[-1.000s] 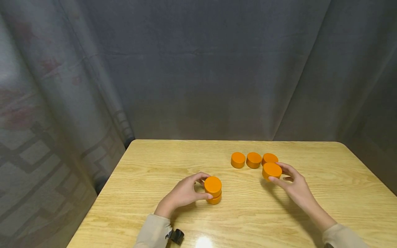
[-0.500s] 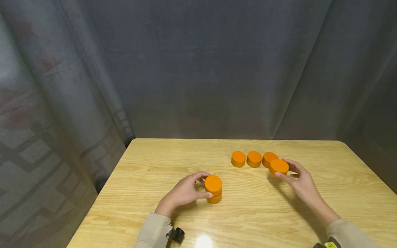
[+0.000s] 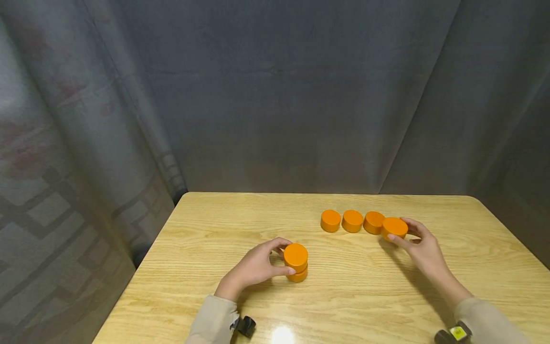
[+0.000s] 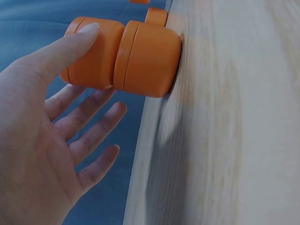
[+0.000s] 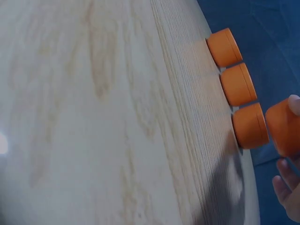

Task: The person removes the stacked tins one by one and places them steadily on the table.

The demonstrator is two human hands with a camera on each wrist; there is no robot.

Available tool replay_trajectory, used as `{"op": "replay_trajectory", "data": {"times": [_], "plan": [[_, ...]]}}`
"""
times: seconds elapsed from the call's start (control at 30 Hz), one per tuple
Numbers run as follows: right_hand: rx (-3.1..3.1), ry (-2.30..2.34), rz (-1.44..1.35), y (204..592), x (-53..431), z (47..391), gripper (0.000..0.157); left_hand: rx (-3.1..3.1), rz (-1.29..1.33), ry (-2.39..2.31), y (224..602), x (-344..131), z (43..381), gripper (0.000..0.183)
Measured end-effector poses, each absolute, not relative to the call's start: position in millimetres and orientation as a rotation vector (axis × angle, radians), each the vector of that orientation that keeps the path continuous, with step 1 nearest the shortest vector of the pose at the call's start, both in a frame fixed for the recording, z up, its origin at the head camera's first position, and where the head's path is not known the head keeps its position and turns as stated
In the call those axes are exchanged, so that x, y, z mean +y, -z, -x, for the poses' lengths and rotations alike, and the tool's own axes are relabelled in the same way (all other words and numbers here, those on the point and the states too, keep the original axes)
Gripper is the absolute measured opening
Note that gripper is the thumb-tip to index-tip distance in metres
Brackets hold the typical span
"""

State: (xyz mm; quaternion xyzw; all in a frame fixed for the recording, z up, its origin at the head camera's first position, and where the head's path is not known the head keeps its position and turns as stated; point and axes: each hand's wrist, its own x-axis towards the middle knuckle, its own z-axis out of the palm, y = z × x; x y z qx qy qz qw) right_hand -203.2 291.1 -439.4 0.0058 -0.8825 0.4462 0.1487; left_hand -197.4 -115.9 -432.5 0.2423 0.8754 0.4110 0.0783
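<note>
The left hand (image 3: pixel 259 265) grips the upper orange lidded jar (image 3: pixel 295 254) between the thumb and the fingers on its far side; in the left wrist view, 2 other fingers (image 4: pixel 101 129) extend clear of it. That jar rests on the lower orange lidded jar (image 3: pixel 298 276), which stands upright on the wood-grain counter (image 3: pixel 343 296), making a stack of 2.

The right hand (image 3: pixel 425 248) pinches the held orange lidded jar (image 3: pixel 394 227) between thumb and fingers, raised off the counter, just beside the right end of a row of 3 matching jars (image 3: pixel 353 221). The right wrist view shows a narrow gap between the held jar and the nearest jar in that row; the frame edge cuts off part of the hand. The row stands near the counter's far edge, its jars upright and close together.

Both arms wear beige sleeves (image 3: pixel 212 319), with a black wrist device (image 3: pixel 246 327) at the left cuff. A dark grey curtain (image 3: pixel 275 105) hangs behind the counter.
</note>
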Motion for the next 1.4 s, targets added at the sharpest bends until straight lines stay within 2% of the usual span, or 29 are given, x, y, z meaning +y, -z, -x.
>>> {"op": "replay_trajectory", "data": {"times": [1.4], "plan": [[-2.618, -1.393, 0.121, 450.9, 319.2, 239.8, 0.078, 2.638, -0.703, -1.198, 431.0, -115.5, 196.8, 0.053]]}}
